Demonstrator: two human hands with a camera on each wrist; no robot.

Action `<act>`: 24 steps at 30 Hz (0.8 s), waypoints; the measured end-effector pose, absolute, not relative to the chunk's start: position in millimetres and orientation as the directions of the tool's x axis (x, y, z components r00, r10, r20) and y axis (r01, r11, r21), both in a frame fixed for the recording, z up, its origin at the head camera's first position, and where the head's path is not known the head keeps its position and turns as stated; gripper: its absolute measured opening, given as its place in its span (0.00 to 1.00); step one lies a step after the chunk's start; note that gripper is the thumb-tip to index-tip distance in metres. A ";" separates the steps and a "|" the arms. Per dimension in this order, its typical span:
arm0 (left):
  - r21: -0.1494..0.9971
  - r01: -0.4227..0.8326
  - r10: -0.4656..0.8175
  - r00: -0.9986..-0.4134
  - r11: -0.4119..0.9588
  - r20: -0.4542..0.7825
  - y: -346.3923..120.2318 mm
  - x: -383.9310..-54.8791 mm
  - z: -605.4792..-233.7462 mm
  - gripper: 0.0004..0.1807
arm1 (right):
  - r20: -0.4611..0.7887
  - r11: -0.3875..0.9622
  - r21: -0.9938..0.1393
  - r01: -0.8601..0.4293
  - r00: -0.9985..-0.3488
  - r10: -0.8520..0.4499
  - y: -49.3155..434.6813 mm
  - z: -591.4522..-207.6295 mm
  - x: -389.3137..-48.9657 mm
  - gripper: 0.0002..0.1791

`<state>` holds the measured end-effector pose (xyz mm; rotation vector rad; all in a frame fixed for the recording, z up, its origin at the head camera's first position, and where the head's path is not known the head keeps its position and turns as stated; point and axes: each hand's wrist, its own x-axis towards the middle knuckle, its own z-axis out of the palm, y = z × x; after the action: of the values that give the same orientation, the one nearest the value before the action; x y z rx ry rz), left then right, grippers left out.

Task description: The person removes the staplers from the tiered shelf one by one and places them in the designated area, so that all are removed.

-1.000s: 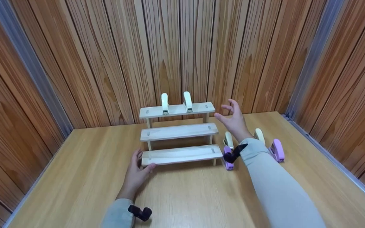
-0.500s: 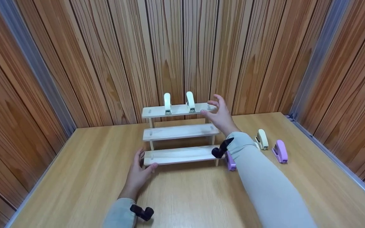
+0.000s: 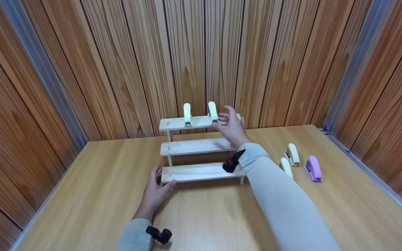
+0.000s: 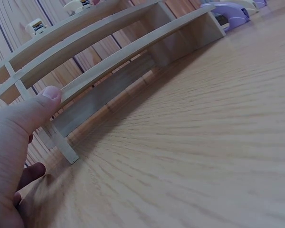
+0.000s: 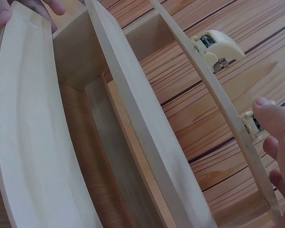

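A three-step wooden display rack (image 3: 195,170) stands on the table, with two cream staplers, a left one (image 3: 187,113) and a right one (image 3: 212,111), upright on its top shelf. My left hand (image 3: 155,193) grips the left end of the bottom shelf. In the left wrist view its thumb (image 4: 50,95) lies on the shelf's front edge, fingers near the leg. My right hand (image 3: 234,130) is over the right part of the top shelf, fingers bent and spread beside the right stapler. In the right wrist view, that thumb (image 5: 266,107) overlaps the stapler (image 5: 251,124).
Right of the rack, two cream staplers, a far one (image 3: 292,154) and a nearer one (image 3: 285,167), stand by a purple stapler (image 3: 313,169). Another purple stapler (image 4: 230,14) shows beside the rack in the left wrist view. A wood-panelled wall (image 3: 134,69) rises behind the table.
My right hand has moved left from beyond the rack's right end to the right stapler on the top shelf. The left hand keeps its place at the bottom shelf.
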<state>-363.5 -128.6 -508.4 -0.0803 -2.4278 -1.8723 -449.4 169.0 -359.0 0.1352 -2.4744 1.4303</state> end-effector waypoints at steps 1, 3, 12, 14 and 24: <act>0.964 0.082 -0.004 -0.996 0.252 0.086 -128.9 -364.0 -508.1 0.57 | 0.279 0.510 -0.833 -0.213 -0.959 0.054 166.9 -357.9 -450.5 0.48; 0.964 0.082 0.001 -0.996 0.253 0.084 -129.1 -364.4 -507.5 0.58 | 0.271 0.522 -0.829 -0.203 -0.961 0.056 163.2 -356.4 -452.4 0.47; 0.964 0.096 0.011 -0.995 0.248 0.097 -129.7 -364.4 -510.0 0.59 | 0.271 0.598 -0.784 -0.168 -0.959 0.086 153.5 -356.8 -458.8 0.44; 0.964 0.093 0.011 -0.996 0.250 0.093 -129.3 -364.6 -510.6 0.59 | 0.277 0.606 -0.778 -0.164 -0.956 0.098 152.4 -357.4 -459.0 0.43; 0.962 0.086 -0.004 -0.996 0.259 0.090 -129.6 -364.9 -510.3 0.59 | 0.290 0.580 -0.799 -0.158 -0.947 0.141 148.9 -358.2 -457.0 0.40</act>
<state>-364.9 -129.6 -510.3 -0.0793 -2.4336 -1.8668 -457.0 148.9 -358.2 0.0143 -2.4914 1.3073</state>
